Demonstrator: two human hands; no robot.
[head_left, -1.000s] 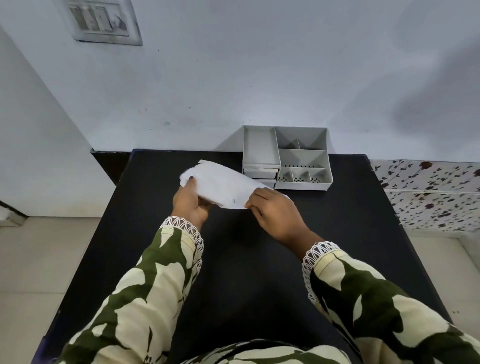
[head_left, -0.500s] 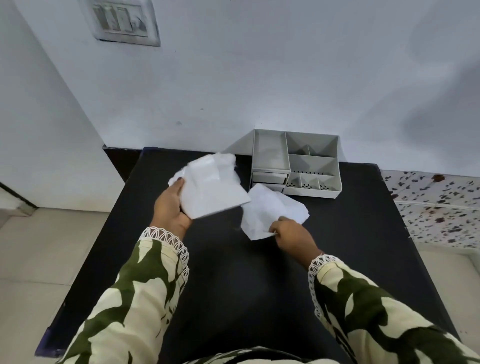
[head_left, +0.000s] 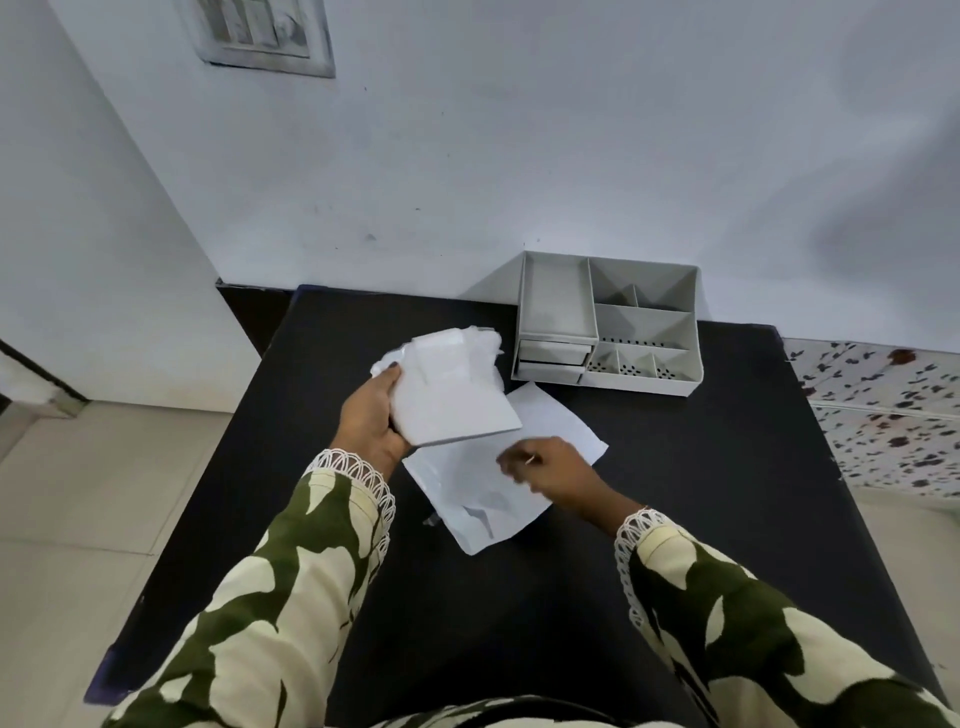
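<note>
At the middle of the frame, the left hand (head_left: 371, 421) grasps a white box (head_left: 452, 400) above the tabletop (head_left: 675, 519); its fingers (head_left: 392, 371) curl round the left edge of the box. Just below it, a white bag (head_left: 467, 499) lies flat on the tabletop. The right hand (head_left: 556, 470) is over the bag but blurred, so I cannot tell whether its fingers grasp it. A gray organizer (head_left: 639, 376) stands further up and right.
</note>
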